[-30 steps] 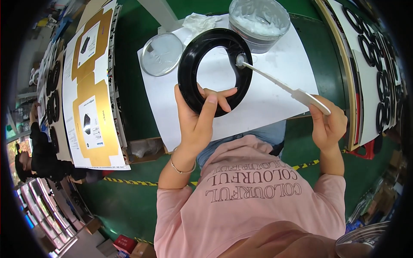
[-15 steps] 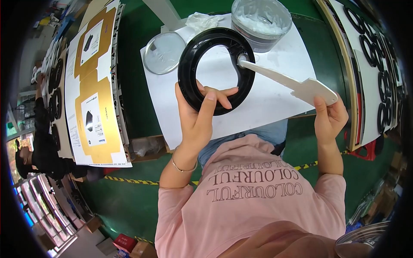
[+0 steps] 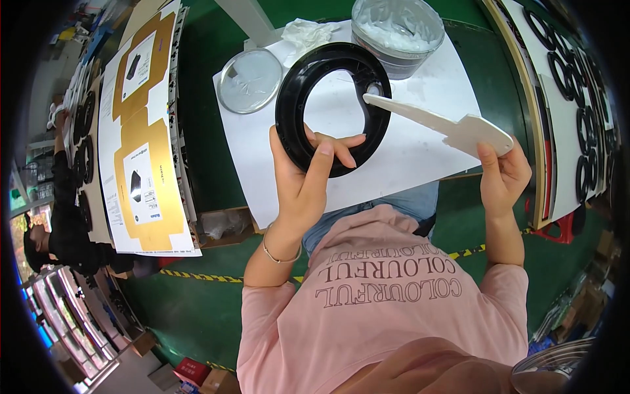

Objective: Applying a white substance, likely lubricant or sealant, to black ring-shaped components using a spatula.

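My left hand (image 3: 307, 176) is closed round the near left part of a glossy black plastic ring (image 3: 290, 108), with fingers reaching through its opening. The ring is held up above a white sheet (image 3: 433, 111). A dab of whitish grease (image 3: 374, 89) sits in a small recess on the ring's right side. Between thumb and fingers, my right hand (image 3: 504, 172) pinches the wide end of a flat white plastic spatula (image 3: 453, 128). Its narrow tip lies at the ring's inner right edge, just below the dab; whether it touches cannot be made out.
Behind the ring stands a clear tub (image 3: 398, 39) of whitish grease. A round lid (image 3: 251, 80) and crumpled tissue (image 3: 308, 36) lie left of it. Printed gold-and-white card sheets (image 3: 147, 144) are stacked at left. Several black rings (image 3: 562, 72) lie on a board at right. Another person (image 3: 62, 223) is at far left.
The spatula's tip has drawn slightly down and left off the grease dab, leaving it uncovered. The ring has shifted slightly right in my left hand.
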Motion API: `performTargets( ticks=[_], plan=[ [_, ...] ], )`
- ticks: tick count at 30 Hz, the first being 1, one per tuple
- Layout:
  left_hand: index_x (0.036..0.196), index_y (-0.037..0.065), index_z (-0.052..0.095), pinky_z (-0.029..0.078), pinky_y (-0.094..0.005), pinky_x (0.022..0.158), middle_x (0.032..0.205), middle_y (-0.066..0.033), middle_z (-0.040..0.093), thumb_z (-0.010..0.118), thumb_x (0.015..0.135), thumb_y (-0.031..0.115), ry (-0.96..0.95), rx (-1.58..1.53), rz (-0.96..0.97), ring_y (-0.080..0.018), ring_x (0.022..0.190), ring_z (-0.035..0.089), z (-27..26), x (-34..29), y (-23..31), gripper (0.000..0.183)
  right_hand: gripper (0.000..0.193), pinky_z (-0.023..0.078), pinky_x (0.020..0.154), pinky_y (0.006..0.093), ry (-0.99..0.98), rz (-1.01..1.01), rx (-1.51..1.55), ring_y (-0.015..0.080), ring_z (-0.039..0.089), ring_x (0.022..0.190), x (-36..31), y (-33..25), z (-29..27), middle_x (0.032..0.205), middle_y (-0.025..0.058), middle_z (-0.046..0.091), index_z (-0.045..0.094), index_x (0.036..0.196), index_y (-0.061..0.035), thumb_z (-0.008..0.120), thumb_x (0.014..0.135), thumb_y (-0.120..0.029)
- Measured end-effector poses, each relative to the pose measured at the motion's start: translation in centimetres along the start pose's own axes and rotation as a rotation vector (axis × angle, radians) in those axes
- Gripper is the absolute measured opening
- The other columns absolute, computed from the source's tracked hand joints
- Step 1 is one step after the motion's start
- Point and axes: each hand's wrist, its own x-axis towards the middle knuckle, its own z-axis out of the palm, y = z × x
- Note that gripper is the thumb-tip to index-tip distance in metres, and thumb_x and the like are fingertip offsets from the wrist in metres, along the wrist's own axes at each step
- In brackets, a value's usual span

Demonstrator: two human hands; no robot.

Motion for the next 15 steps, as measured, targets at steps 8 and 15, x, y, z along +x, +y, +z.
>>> performTargets(
  ticks=[8, 15],
  plan=[
    [0.093, 0.005, 0.029, 0.047, -0.0442, 0.082, 0.069, -0.0090, 0.050, 0.036, 0.088, -0.003, 0.018, -0.035, -0.001, -0.0165, 0.067, 0.057, -0.1, 0.1, 0.0, 0.012, 0.024, 0.042, 0.078, 0.0232, 0.073, 0.010, -0.023, 0.0123, 0.055, 0.086, -0.2, 0.5, -1.9, 0.092, 0.0088, 0.059, 0.053, 0.103, 0.0085, 0.057, 0.083, -0.004],
    [0.097, 0.005, 0.029, 0.048, -0.0448, 0.081, 0.067, -0.0108, 0.051, 0.035, 0.088, 0.000, 0.041, -0.100, -0.098, -0.0205, 0.069, 0.059, 0.0, 0.2, 0.5, 0.012, 0.019, 0.046, 0.080, 0.0310, 0.140, -0.229, -0.203, 0.0196, 0.058, 0.090, 1.2, 1.0, -2.1, 0.097, 0.0147, 0.060, 0.054, 0.102, 0.0090, 0.052, 0.084, 0.002]
  ],
)
